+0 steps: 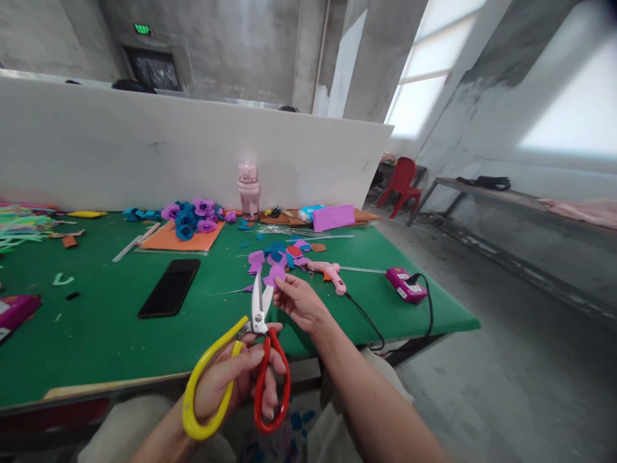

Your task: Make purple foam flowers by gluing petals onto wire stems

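A green bench spreads wide, a white partition along its far edge. Near its middle lies a black phone; foam flowers sit farther back, a pink glue gun to the right. At the near edge, the left hand is wrapped around scissors with one yellow and one red handle, blades parted. The right hand pinches a purple foam piece just beside the blades.

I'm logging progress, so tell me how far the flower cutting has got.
Done: finished foam flowers lie on the orange sheet. In hand: the left hand works scissors on a purple piece held by the right hand. Left: loose cut pieces by the glue gun remain unassembled.
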`<state>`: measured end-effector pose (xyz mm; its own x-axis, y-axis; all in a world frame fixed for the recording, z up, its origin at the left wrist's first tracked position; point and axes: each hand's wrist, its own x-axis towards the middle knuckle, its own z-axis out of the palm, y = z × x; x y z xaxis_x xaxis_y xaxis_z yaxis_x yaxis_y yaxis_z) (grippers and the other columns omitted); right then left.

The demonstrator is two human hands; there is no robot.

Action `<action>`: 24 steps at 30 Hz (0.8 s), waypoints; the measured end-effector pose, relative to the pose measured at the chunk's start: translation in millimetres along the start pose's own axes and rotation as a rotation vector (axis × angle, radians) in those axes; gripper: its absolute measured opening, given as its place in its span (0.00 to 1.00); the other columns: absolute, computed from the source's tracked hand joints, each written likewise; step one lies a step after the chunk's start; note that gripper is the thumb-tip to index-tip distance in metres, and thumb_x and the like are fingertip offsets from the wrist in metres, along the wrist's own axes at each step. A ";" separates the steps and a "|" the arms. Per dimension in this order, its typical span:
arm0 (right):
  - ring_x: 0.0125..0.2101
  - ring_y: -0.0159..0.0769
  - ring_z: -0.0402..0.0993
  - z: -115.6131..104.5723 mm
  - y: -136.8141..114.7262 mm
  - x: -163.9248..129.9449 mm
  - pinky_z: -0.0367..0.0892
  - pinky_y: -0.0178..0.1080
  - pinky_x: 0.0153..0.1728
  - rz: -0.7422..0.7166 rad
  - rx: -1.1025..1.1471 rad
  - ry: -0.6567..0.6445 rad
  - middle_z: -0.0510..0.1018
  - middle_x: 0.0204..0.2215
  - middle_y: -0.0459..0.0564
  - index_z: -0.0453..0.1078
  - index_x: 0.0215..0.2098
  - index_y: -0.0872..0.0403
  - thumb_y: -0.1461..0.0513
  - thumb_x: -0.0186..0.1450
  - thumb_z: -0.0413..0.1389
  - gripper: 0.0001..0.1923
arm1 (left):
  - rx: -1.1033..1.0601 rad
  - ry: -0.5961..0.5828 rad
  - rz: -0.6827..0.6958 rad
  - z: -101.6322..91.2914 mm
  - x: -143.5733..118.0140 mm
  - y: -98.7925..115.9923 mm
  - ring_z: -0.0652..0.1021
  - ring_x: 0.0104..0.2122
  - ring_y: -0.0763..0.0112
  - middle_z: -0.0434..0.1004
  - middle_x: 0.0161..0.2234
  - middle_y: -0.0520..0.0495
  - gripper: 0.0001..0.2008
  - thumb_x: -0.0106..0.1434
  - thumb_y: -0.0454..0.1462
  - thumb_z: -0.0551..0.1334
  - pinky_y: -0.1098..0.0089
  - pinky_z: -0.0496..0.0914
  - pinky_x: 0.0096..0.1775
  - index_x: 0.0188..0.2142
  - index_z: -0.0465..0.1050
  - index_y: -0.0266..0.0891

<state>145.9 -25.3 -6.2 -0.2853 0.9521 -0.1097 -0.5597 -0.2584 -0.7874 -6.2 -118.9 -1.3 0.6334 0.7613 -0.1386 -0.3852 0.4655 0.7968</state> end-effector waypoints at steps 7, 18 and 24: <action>0.19 0.20 0.63 -2.2 3.5 2.4 0.61 0.27 0.24 -0.012 0.065 -0.039 0.69 0.18 0.40 0.67 0.26 0.57 0.60 0.48 0.65 0.13 | -0.051 -0.057 0.056 3.0 2.8 -10.8 0.75 0.20 0.70 0.72 0.38 0.40 0.28 0.62 0.35 0.49 0.69 0.69 0.21 0.61 0.43 0.45; 0.20 0.23 0.64 0.5 -1.8 -1.8 0.61 0.28 0.23 -0.012 0.064 -0.060 0.69 0.18 0.41 0.68 0.27 0.57 0.60 0.51 0.64 0.11 | -0.063 -0.044 0.100 3.9 3.7 -13.3 0.75 0.20 0.71 0.71 0.39 0.40 0.31 0.62 0.32 0.48 0.69 0.71 0.20 0.62 0.36 0.46; 0.20 0.23 0.63 -0.4 0.1 -0.5 0.61 0.28 0.25 -0.025 0.076 -0.078 0.69 0.19 0.41 0.69 0.28 0.57 0.62 0.49 0.65 0.11 | -0.069 -0.054 0.121 5.3 5.9 -14.6 0.75 0.20 0.72 0.71 0.38 0.41 0.30 0.62 0.33 0.49 0.69 0.71 0.20 0.62 0.38 0.46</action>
<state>146.3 -25.8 -6.5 -0.3281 0.9438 -0.0406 -0.6243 -0.2489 -0.7405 6.8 -123.6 -10.7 0.6142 0.7891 -0.0105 -0.5047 0.4030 0.7635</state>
